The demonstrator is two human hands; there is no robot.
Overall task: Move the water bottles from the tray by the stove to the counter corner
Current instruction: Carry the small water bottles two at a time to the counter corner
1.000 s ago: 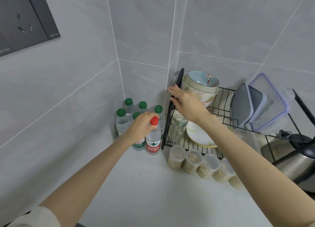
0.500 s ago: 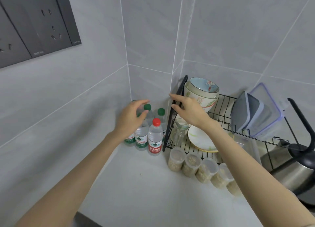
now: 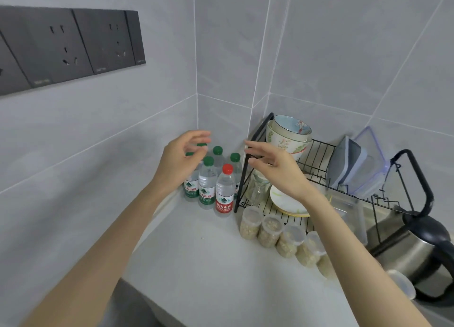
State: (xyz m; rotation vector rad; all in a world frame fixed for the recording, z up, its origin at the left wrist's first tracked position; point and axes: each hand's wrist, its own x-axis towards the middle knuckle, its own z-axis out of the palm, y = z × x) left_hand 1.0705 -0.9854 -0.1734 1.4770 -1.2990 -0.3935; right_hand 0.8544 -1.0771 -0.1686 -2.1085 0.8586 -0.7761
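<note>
Both left hand (image 3: 180, 161) and right hand (image 3: 276, 170) hover by bottles (image 3: 208, 186) (upright), fingers spread, empty.

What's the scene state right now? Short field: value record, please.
bottles: five green-capped bottles and one red-capped bottle, upright, clustered in the counter corner
left hand: open, over the green caps, holds nothing
right hand: open, at the dish rack end, holds nothing
nearby: bowls in rack; jars in a row; kettle
tray: not in view
</note>
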